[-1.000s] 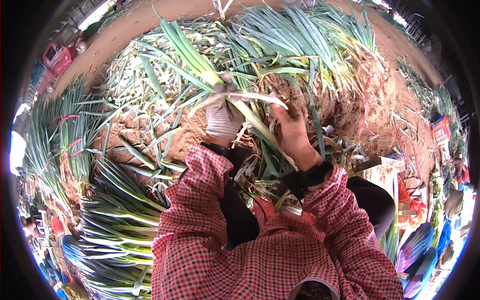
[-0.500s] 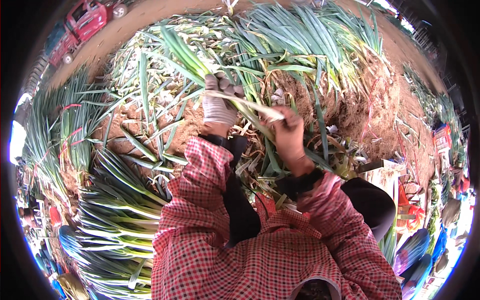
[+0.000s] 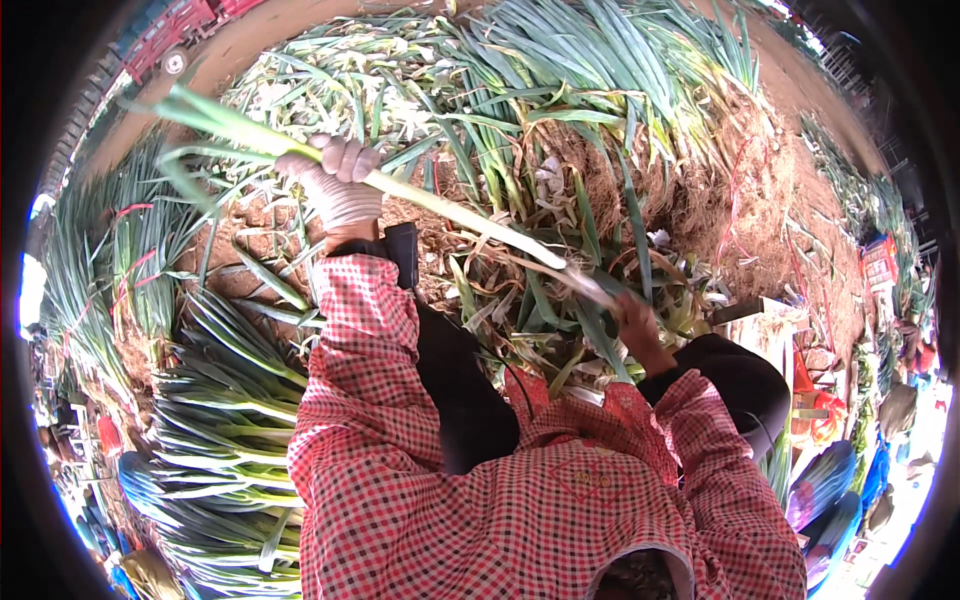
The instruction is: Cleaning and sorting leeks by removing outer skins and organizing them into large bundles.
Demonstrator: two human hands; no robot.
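Note:
My left hand (image 3: 335, 180), in a pale grey knit glove, is closed around the upper shank of a long green onion (image 3: 460, 213). The green onion slants across the view, its leaves at the upper left and its white shank running down to the right. At its lower end my right hand (image 3: 637, 328) is closed, somewhat blurred, on a pale strip of outer skin (image 3: 590, 287) that trails off the shank. Whether those fingers also touch the root end is hard to make out. Peeled leaves and scraps (image 3: 540, 310) lie on the ground beneath both hands.
Rooted green onions (image 3: 590, 60) are heaped at the far side. Clean-shanked ones (image 3: 240, 430) lie stacked at my left, with tied bundles (image 3: 140, 240) beyond. A pale block (image 3: 765, 320) stands by my right knee, near blue-wrapped bundles (image 3: 825, 480). A red vehicle (image 3: 180, 40) shows far left.
My left hand has swung left with the green onion, and my right hand has moved down and right, drawing the skin strip along the shank. More white shank now shows between the hands.

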